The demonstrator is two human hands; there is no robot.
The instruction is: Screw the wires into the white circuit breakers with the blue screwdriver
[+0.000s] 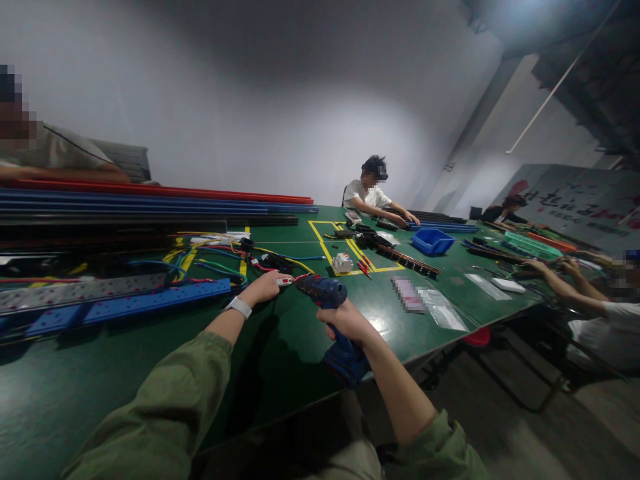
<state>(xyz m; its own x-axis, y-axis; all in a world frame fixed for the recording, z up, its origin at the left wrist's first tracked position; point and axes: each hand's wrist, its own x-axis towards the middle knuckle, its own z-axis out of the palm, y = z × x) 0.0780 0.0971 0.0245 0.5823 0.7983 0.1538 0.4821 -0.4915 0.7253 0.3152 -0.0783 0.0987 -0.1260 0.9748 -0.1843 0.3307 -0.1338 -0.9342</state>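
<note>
My right hand point(346, 321) is wrapped around the handle of a blue cordless drill point(327, 289), whose nose points left. In my left hand point(263, 288) I grip a small white part with a red mark point(284, 281), its kind too small to make out. The drill's tip is close to this part; whether they touch I cannot tell. Beyond my left hand lie coloured wires point(220, 270) and a black fitting. A white block like a circuit breaker point(343, 264) stands on the green table point(295, 347) past the drill.
To the left lie a blue power strip point(155, 301) and long red and blue rails point(175, 198). A blue bin point(432, 241), a copper-coloured strip point(407, 260) and plastic bags point(443, 309) are to the right. Co-workers sit across the table and at both sides.
</note>
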